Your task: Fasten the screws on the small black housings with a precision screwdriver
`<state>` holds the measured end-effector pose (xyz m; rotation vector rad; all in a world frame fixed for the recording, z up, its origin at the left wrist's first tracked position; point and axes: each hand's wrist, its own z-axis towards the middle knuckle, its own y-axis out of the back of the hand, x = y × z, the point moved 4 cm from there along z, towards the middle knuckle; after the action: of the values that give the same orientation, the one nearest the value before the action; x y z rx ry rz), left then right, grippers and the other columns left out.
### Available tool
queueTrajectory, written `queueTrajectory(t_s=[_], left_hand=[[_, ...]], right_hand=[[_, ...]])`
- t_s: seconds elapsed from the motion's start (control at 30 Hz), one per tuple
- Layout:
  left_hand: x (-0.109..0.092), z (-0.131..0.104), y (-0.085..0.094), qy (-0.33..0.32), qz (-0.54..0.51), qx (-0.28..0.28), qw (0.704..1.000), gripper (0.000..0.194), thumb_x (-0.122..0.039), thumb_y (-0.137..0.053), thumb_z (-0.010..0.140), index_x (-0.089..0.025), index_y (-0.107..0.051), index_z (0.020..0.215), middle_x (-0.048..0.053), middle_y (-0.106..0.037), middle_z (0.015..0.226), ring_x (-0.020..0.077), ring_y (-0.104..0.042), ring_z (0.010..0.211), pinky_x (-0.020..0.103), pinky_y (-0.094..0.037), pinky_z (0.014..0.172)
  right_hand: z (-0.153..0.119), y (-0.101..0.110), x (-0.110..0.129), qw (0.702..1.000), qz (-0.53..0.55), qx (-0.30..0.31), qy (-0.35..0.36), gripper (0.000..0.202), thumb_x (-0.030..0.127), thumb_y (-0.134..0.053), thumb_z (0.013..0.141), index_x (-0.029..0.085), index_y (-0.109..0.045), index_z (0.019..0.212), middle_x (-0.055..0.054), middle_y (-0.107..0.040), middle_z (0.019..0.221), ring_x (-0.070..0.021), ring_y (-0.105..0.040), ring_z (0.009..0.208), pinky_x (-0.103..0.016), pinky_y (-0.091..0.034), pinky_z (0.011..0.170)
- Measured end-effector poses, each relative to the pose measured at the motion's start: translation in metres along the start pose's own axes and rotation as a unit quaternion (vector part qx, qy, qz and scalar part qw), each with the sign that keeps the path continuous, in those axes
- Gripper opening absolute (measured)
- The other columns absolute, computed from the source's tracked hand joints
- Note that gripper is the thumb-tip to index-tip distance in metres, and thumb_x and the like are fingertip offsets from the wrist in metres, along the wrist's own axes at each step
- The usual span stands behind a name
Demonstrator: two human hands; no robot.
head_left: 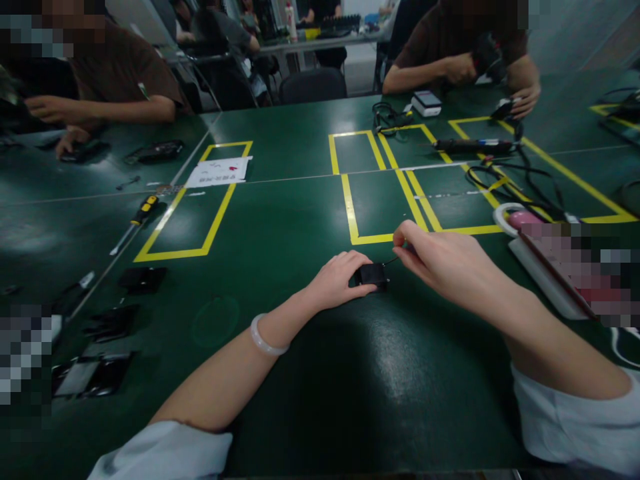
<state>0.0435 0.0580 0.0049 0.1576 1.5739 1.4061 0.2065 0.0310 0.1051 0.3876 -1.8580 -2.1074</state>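
Note:
Near the middle of the green table, my left hand (340, 277) grips a small black box (373, 274) between thumb and fingers. Small shiny points, perhaps pins or screws, show on the box's right side. Just right of it, my right hand (435, 257) is closed in a pinch. A thin dark rod or wire (391, 261) runs from those fingertips toward the box's upper right corner. Whether it touches or enters the box I cannot tell.
A screwdriver (145, 210) and several black parts (113, 323) lie at left, near a paper sheet (220, 171). Yellow tape (351, 213) marks rectangles. Cables (537, 180) and a dark pen-shaped tool (475, 145) lie at right. Co-workers' hands (463, 69) work across the table.

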Motion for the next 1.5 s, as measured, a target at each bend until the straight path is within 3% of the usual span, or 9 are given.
queueTrajectory(t_s=[0.6,0.8,1.07,1.3,1.5], left_hand=[[0.0003,-0.0004,-0.0004,-0.001,-0.001,-0.001,1.000,0.036,-0.044,-0.059,0.087,-0.021,-0.054,0.114,0.007,-0.059,0.114,0.0241,-0.054,0.106,0.039,-0.043,0.093],[0.0006,-0.0006,-0.0009,0.000,-0.004,0.000,1.000,0.036,-0.044,-0.059,0.088,-0.022,-0.054,0.115,0.007,-0.059,0.113,0.0238,-0.055,0.105,0.038,-0.044,0.092],[-0.0002,-0.0002,0.0008,0.001,-0.006,0.001,1.000,0.035,-0.044,-0.060,0.087,-0.022,-0.054,0.114,0.007,-0.059,0.114,0.0242,-0.055,0.106,0.039,-0.044,0.093],[0.0003,-0.0003,0.0003,0.001,-0.001,0.002,1.000,0.037,-0.045,-0.059,0.087,-0.021,-0.054,0.115,0.007,-0.059,0.115,0.0242,-0.055,0.105,0.038,-0.044,0.092],[0.0008,0.0001,-0.0001,0.003,0.002,0.006,1.000,0.037,-0.045,-0.059,0.087,-0.022,-0.055,0.115,0.007,-0.059,0.116,0.0248,-0.054,0.107,0.040,-0.043,0.094]], right_hand=[[-0.0015,0.0008,0.0015,0.999,0.035,-0.001,0.005,0.021,0.030,-0.039,0.092,0.019,-0.048,0.107,-0.002,-0.065,0.074,-0.0176,-0.059,0.060,-0.027,-0.026,0.051],[-0.0007,0.0005,0.0022,1.000,0.019,0.010,0.004,0.025,0.040,-0.035,0.095,0.021,-0.051,0.099,-0.002,-0.064,0.068,-0.0183,-0.059,0.057,-0.027,-0.022,0.049],[-0.0011,-0.0001,0.0009,1.000,0.027,-0.003,0.008,0.020,0.031,-0.037,0.094,0.019,-0.049,0.104,-0.001,-0.063,0.070,-0.0170,-0.058,0.056,-0.026,-0.025,0.050],[-0.0003,0.0007,0.0003,1.000,0.024,0.000,-0.002,0.024,0.039,-0.036,0.096,0.020,-0.050,0.099,-0.002,-0.064,0.070,-0.0182,-0.059,0.059,-0.027,-0.023,0.049],[0.0003,-0.0016,-0.0018,0.999,0.040,-0.002,0.005,0.022,0.032,-0.035,0.095,0.019,-0.049,0.105,-0.002,-0.066,0.073,-0.0175,-0.058,0.058,-0.027,-0.024,0.050]])
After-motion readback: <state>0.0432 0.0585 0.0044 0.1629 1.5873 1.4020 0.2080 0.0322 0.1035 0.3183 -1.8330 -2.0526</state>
